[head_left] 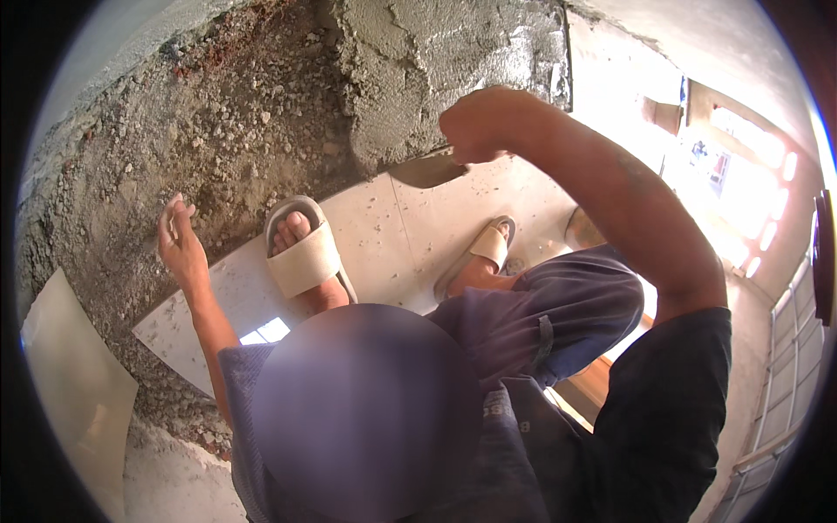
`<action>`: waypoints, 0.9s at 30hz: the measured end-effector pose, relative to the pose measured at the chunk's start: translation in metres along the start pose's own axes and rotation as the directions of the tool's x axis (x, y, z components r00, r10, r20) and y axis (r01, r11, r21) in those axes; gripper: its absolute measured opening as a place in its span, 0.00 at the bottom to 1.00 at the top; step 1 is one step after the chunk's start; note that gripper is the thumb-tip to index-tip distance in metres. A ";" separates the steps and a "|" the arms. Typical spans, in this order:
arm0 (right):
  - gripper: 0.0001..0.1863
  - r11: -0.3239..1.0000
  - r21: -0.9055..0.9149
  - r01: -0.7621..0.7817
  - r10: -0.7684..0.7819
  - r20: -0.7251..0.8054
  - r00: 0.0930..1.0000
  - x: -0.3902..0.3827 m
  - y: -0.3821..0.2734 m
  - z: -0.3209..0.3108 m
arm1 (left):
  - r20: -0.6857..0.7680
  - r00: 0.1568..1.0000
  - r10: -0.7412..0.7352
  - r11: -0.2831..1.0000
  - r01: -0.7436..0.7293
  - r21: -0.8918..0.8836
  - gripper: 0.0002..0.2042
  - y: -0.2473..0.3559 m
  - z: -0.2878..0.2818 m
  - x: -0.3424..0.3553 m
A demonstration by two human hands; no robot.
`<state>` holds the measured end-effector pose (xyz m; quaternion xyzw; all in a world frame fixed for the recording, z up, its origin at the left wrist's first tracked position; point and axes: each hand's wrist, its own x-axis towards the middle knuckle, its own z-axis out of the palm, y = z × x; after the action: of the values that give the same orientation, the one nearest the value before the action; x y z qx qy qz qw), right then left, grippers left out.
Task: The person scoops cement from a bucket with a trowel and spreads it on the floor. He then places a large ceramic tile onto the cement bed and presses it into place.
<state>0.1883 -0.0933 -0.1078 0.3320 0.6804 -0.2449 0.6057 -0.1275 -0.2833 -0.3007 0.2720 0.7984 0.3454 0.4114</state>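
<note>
So the trowel (429, 172) sits right where the wet mortar (384, 96) meets the pale tiles (384, 209); I'd worry a careless tilt scrapes them or crumbles that ragged edge. Blade looks grey, smooth, curved, handle hidden in the closed right hand (488, 126). Left hand (181, 248) is loosely open, seemingly empty, by loose gravel (235, 131), bits of which could contaminate the mortar.

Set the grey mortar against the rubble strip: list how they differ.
The grey mortar is a smeared layer; the rubble strip is loose stones and dirt. The grey mortar looks shiny in places; the rubble strip is brownish and dull. The grey mortar lies near the right hand, which grips a trowel; the rubble strip lies near the empty left hand. Both border the pale floor tiles.
</note>
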 end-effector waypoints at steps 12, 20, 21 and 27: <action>0.24 0.871 0.476 -0.121 0.313 -0.347 0.884 -0.107 0.101 0.105 | 0.053 0.988 0.147 0.981 -0.152 0.117 0.25 0.008 0.009 -0.010; 0.18 0.164 0.976 -0.146 0.922 -0.100 0.373 -0.260 0.113 0.367 | 0.169 0.950 0.262 0.950 -0.285 0.129 0.21 0.085 0.049 0.007; 0.18 0.063 0.986 -0.155 0.943 -0.008 0.332 -0.270 0.111 0.398 | 0.158 0.937 0.311 0.905 -0.343 0.251 0.21 0.105 0.051 0.009; 0.18 -0.345 0.939 0.005 0.907 0.331 0.261 -0.317 0.095 0.549 | 0.481 0.652 0.586 0.352 -0.740 0.574 0.17 0.294 0.009 0.026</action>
<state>0.6377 -0.4836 0.1308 0.9693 0.1954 -0.1372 -0.0580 -0.0886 -0.0814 -0.0888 0.7436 0.6398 0.1044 0.1638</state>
